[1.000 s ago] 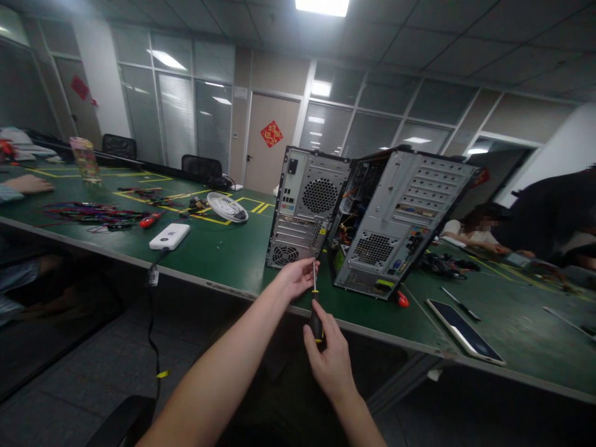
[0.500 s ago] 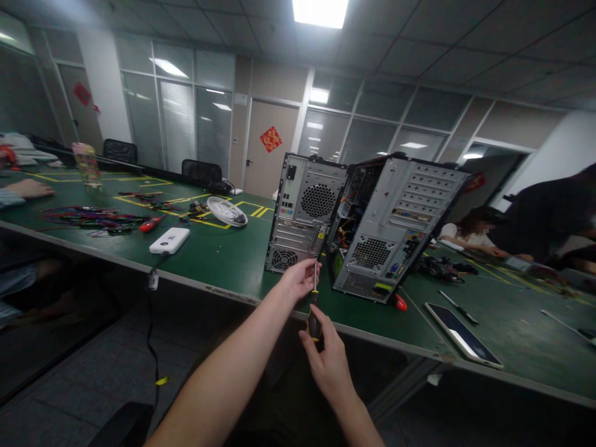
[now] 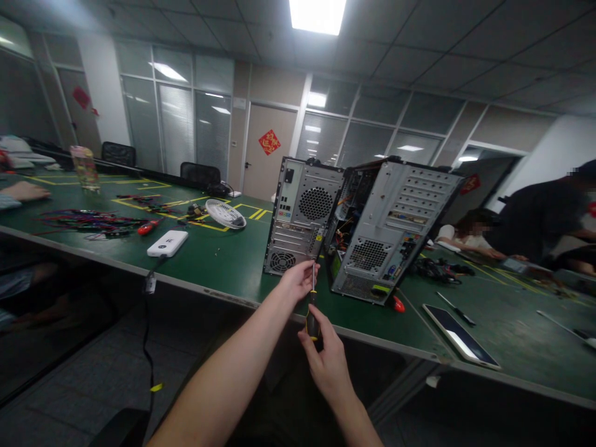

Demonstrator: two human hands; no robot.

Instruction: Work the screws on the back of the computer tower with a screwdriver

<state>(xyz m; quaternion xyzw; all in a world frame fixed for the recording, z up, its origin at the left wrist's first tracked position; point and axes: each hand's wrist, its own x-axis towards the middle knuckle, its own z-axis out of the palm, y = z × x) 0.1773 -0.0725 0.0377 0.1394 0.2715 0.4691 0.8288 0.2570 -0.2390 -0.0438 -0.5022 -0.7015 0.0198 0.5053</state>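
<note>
My right hand (image 3: 327,349) is closed round the black and yellow handle of a screwdriver (image 3: 312,323), its shaft pointing up and away from me. At the far end of that shaft, the fingers of my left hand (image 3: 299,280) are pinched together beside the tip. Right behind them is the lower right corner of a computer tower (image 3: 305,214), standing upright with its rear panel toward me. Whether the tip touches the tower is hidden by my fingers. A second computer tower (image 3: 386,236), its side open and wires showing inside, stands to the right.
Left on the green table (image 3: 233,267) lie a white power bank (image 3: 168,243) with a cable, a red-handled tool (image 3: 148,228), bundled wires (image 3: 93,222) and a white basket (image 3: 225,213). A tablet (image 3: 460,335) and another screwdriver (image 3: 456,308) lie right. Other people sit around the table.
The whole view has shifted slightly. Both hands keep nearly the same pose at the screwdriver, and the towers stay in place.
</note>
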